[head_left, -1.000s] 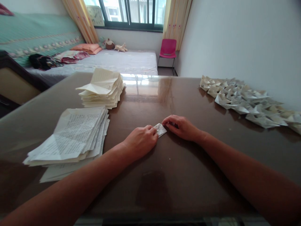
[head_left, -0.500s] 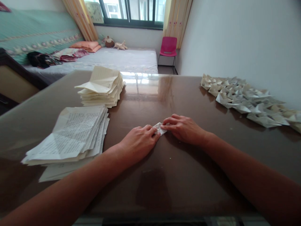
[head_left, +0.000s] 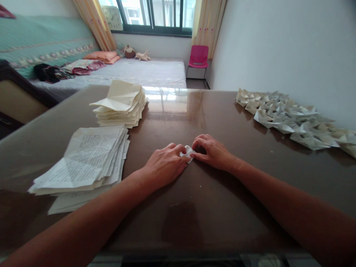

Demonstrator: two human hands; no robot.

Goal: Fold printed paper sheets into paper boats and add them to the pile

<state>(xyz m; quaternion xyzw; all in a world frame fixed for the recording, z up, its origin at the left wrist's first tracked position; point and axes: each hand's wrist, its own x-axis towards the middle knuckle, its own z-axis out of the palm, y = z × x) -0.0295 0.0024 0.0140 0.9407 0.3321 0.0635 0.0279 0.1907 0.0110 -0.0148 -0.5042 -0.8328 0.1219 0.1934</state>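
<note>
White printed paper sheets [head_left: 89, 155] lie stacked at left, seemingly set within reach. Palm down, my left hand [head_left: 167, 161] has its grip on the small white folded paper [head_left: 189, 150], likely steadying it against the glossy brown worktop [head_left: 222, 207]; my right hand [head_left: 213, 152] arches opposite, touching it; whether it pinches, I cannot tell.

A bed [head_left: 158, 70] with a pale sheet stands below a dark-framed sliding window [head_left: 167, 15], which has a square wall clock [head_left: 112, 18] at its left and yellow curtains [head_left: 208, 22] on both sides. On the bed are a crumpled black garment [head_left: 50, 73], pink-and-white cloth [head_left: 85, 66], orange bedding [head_left: 101, 56] and plush toys [head_left: 143, 56]. A magenta chair [head_left: 198, 57] with thin metal legs stands just right of the bed, near the white wall [head_left: 278, 44].
</note>
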